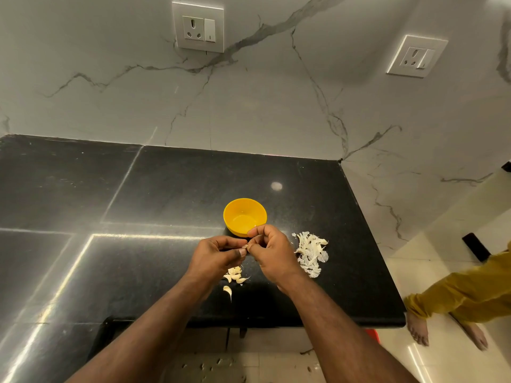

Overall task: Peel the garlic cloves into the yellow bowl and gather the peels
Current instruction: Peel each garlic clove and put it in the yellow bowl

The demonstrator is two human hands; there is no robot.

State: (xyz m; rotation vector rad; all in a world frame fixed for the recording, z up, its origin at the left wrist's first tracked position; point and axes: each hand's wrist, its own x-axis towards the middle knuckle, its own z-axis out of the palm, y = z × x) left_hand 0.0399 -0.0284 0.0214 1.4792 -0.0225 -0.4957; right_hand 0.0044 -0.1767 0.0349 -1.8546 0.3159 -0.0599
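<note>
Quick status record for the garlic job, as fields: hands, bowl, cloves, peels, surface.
left hand: pinches a garlic clove together with the right hand
right hand: fingers curled on the same clove, just in front of the bowl
yellow bowl: upright on the counter, looks empty
unpeeled cloves: a few loose on the counter below the hands
peels: pile to the right of the right hand
counter: black polished stone
</note>
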